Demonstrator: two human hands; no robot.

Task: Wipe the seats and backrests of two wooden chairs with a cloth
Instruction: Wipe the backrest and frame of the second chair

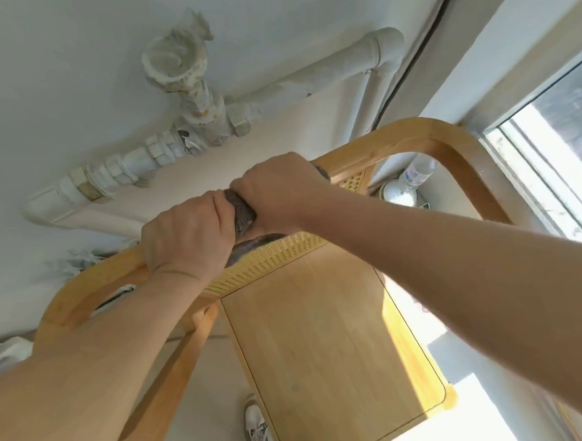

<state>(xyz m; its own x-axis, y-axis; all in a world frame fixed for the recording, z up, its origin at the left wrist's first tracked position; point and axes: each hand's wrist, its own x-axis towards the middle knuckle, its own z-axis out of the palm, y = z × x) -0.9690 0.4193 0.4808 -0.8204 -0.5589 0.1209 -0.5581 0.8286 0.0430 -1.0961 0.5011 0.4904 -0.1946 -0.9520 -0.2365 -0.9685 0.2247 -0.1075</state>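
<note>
Left grip (pixel 186 236) clasps the backrest rail (pixel 430 132), right grip (pixel 278 190) clamps cloth (pixel 242 216) round it; seat (pixel 322 336) seemingly not yet wiped.

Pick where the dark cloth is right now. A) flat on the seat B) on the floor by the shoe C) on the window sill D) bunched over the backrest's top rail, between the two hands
D: the cloth bunches over the top rail, with the right hand gripping it and the left hand gripping the rail beside it.
</note>
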